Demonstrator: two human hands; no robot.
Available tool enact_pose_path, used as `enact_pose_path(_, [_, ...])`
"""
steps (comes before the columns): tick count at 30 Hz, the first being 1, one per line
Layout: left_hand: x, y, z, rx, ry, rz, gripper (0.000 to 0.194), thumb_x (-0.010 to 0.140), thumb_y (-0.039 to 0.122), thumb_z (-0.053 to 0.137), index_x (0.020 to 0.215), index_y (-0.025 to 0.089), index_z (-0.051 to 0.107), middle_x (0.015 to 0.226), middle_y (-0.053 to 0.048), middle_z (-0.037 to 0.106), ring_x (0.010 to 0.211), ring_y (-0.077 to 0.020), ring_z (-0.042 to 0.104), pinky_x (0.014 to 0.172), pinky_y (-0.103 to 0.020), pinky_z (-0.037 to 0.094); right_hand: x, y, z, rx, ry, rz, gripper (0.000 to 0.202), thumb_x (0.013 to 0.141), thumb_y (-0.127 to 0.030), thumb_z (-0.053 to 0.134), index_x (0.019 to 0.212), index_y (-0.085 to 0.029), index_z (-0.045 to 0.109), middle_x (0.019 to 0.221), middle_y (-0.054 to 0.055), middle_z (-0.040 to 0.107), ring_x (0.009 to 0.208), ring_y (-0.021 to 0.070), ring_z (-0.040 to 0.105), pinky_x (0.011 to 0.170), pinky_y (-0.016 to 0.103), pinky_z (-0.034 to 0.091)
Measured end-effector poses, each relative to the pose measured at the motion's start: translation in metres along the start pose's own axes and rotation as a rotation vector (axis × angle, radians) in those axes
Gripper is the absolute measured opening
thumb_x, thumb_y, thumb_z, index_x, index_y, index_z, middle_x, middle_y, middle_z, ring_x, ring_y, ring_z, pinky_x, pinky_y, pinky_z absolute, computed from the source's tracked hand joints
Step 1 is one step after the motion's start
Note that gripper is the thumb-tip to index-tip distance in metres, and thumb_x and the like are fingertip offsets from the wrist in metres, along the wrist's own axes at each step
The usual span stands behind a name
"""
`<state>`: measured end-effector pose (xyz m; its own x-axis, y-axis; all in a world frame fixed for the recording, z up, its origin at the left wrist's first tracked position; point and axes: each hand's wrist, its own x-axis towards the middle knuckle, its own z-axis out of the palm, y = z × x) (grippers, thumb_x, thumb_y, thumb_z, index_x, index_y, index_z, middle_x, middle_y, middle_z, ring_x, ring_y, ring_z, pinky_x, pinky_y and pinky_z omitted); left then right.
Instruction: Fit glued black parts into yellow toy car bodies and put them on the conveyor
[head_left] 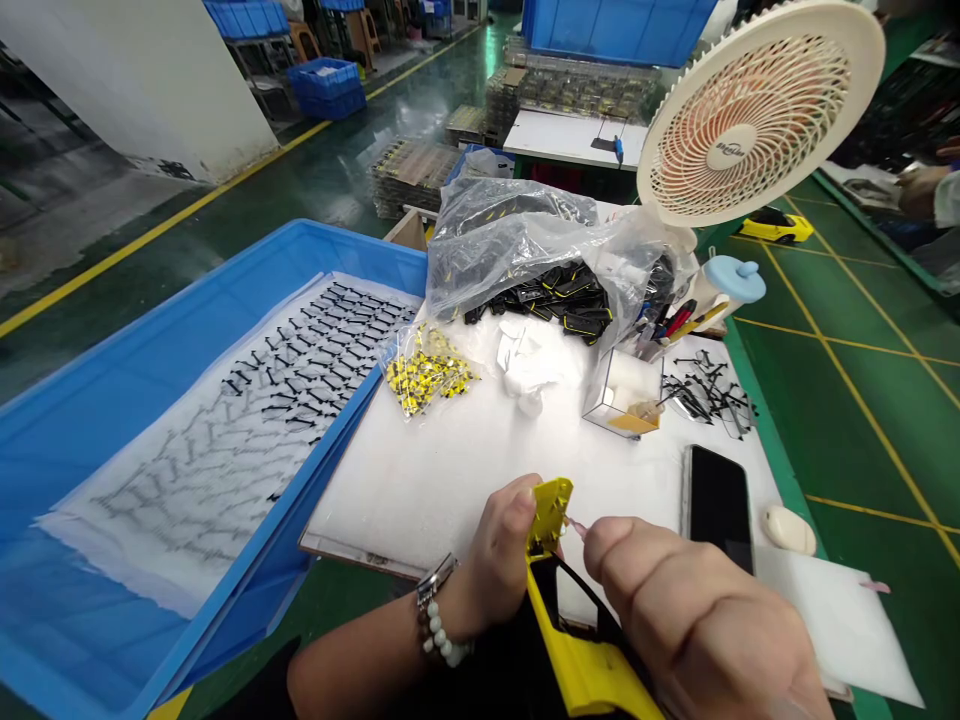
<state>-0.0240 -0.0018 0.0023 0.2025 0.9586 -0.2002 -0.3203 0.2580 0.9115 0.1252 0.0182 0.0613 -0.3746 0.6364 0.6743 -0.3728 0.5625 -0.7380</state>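
My left hand (504, 555), with a watch and a beaded bracelet at its wrist, is wrapped round the front end of a yellow and black plastic car body (585, 670). A yellow panel (550, 515) stands up at that end, by my left thumb. My right hand (697, 610) is closed in a pinch on a thin pink-tipped tool (576, 527), whose tip points at the yellow panel's inner side. Most of the tool is hidden by my right fingers. The lower part of the car body runs off the bottom of the view.
On the white tabletop (457, 460) are a bag of yellow parts (424, 375), a bag of black parts (525, 250), a small box (622, 395), a phone (718, 505) and black pieces (712, 390). A blue bin (300, 235) stands left, a fan (761, 110) upper right.
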Motion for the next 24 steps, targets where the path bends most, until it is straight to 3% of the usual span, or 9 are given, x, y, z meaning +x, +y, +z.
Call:
enact_pose_path(7, [0.001,0.004,0.003,-0.005,0.0,-0.029,0.056,0.091,0.067,0.031,0.073,0.019,0.051,0.067,-0.002,0.051,0.06,-0.0161,0.047,0.058,-0.03,0.039,-0.003,-0.001,-0.003,0.028,-0.007,0.025,0.048,0.099,-0.039,0.035,0.055,-0.019,0.036,0.053,0.0,0.046,0.05,0.0144,0.044,0.054,0.034,0.044])
enact_pose_path(12, [0.001,0.007,0.003,0.026,0.005,-0.01,0.057,0.091,0.068,0.03,0.071,0.018,0.051,0.066,-0.002,0.05,0.06,-0.0156,0.047,0.057,-0.03,0.037,-0.009,-0.005,-0.006,0.014,0.005,0.129,0.051,0.096,-0.047,0.042,0.052,-0.021,0.047,0.053,0.002,0.047,0.054,0.0195,0.053,0.056,0.039,0.046])
enact_pose_path(16, [0.001,0.006,0.002,-0.006,-0.017,0.011,0.055,0.093,0.065,0.031,0.073,0.018,0.052,0.068,-0.002,0.052,0.062,-0.0158,0.049,0.06,-0.03,0.038,-0.007,0.0,-0.002,0.081,0.017,0.11,0.051,0.097,-0.045,0.04,0.053,-0.02,0.042,0.052,0.001,0.047,0.053,0.0167,0.051,0.059,0.038,0.046])
enact_pose_path(20, [0.002,0.005,0.003,-0.021,-0.023,0.017,0.054,0.093,0.064,0.031,0.075,0.018,0.052,0.067,-0.002,0.051,0.062,-0.0163,0.048,0.061,-0.03,0.039,0.0,0.003,0.01,0.207,0.15,0.071,0.058,0.096,-0.061,0.03,0.055,-0.02,0.037,0.05,0.0,0.041,0.052,0.0163,0.047,0.057,0.037,0.045])
enact_pose_path(24, [0.003,0.005,0.004,-0.002,-0.008,0.014,0.051,0.092,0.065,0.032,0.07,0.02,0.045,0.064,0.0,0.045,0.06,-0.0156,0.043,0.059,-0.03,0.037,0.009,-0.005,0.019,0.263,0.293,0.264,0.053,0.091,-0.063,0.042,0.061,-0.02,0.044,0.057,0.002,0.047,0.059,0.02,0.053,0.057,0.04,0.046])
